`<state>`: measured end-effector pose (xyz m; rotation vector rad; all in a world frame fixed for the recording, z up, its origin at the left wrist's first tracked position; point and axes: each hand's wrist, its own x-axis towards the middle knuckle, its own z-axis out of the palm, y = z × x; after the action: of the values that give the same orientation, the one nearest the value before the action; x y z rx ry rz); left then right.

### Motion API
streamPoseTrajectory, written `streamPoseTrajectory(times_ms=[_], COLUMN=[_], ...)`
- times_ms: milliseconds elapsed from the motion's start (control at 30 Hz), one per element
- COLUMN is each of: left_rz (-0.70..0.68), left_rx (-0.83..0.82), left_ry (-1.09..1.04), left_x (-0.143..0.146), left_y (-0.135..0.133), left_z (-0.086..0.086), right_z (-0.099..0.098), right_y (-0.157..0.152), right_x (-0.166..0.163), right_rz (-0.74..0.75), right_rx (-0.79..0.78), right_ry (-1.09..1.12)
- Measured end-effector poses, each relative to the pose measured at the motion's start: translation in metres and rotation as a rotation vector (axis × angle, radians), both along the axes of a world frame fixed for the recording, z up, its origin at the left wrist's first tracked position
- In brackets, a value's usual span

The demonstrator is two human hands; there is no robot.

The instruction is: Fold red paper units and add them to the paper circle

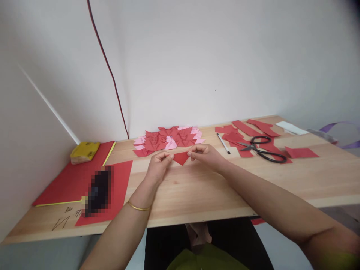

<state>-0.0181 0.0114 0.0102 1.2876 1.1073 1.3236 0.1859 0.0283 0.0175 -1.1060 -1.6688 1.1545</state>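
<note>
A small red paper triangle (180, 158) lies point-down on the wooden table (197, 195), held at its top corners by both hands. My left hand (158, 167) pinches its left corner, fingers curled. My right hand (205, 154) pinches the right corner. Just behind them sits a pile of folded red and pink paper pieces (168, 139).
Black scissors (263, 148) lie on red paper strips (247, 131) at the right, beside a pen (223, 143). Large red sheets (84, 176) lie at the left with a yellow block (84, 151) and a blurred dark object (98, 192). A red cable (108, 67) hangs on the wall.
</note>
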Motion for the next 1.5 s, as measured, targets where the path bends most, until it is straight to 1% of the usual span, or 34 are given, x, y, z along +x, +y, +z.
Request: streamPoseTrajectory(times_ms=[100, 233, 333, 433, 567, 667, 833, 933, 1100, 1167, 1233, 1300, 1333, 1500], left_rz=[0.060, 0.107, 0.112, 0.095, 0.012, -0.036, -0.047, -0.053, -0.187, -0.161, -0.100, -0.092, -0.105, -0.154], left_rx=[-0.002, 0.010, 0.027, 0.065, 0.115, 0.104, 0.033, 0.023, -0.089, -0.085, -0.066, -0.066, -0.069, -0.050], left_ry=[-0.023, -0.038, -0.021, 0.063, 0.177, 0.190, 0.081, 0.062, 0.139, 0.114, 0.064, 0.017, 0.002, 0.029], left_x=[-0.003, -0.004, -0.004, -0.004, -0.004, -0.002, 0.001, 0.002, 0.004, 0.004, 0.003, 0.003, 0.004, 0.006], left_y=[0.003, 0.005, 0.005, 0.004, 0.000, -0.002, -0.001, -0.003, -0.005, -0.003, -0.001, 0.000, -0.001, -0.003], left_z=[-0.002, -0.005, -0.006, -0.004, -0.001, -0.001, -0.002, 0.000, -0.002, -0.005, -0.007, -0.008, -0.007, -0.005], right_z=[0.000, -0.006, -0.009, -0.007, -0.007, -0.009, -0.009, -0.007, -0.005, -0.005, -0.007, -0.008, -0.009, -0.010], right_y=[-0.001, 0.002, 0.003, 0.002, -0.001, -0.002, -0.004, -0.005, -0.005, -0.005, -0.007, -0.008, -0.009, -0.008], right_x=[0.000, 0.003, 0.005, 0.003, -0.005, -0.010, -0.010, -0.009, -0.010, -0.010, -0.010, -0.011, -0.011, -0.013], right_rz=[0.022, 0.097, 0.189, 0.258, 0.199, 0.204, 0.235, 0.204, 0.091, 0.114, 0.204, 0.297, 0.317, 0.242], right_rx=[0.010, -0.006, -0.011, 0.002, 0.062, 0.063, 0.027, 0.013, 0.066, 0.053, 0.008, -0.019, -0.018, 0.027], right_ry=[-0.078, -0.118, -0.138, -0.120, -0.094, -0.112, -0.102, -0.079, -0.061, -0.057, -0.058, -0.063, -0.064, -0.024])
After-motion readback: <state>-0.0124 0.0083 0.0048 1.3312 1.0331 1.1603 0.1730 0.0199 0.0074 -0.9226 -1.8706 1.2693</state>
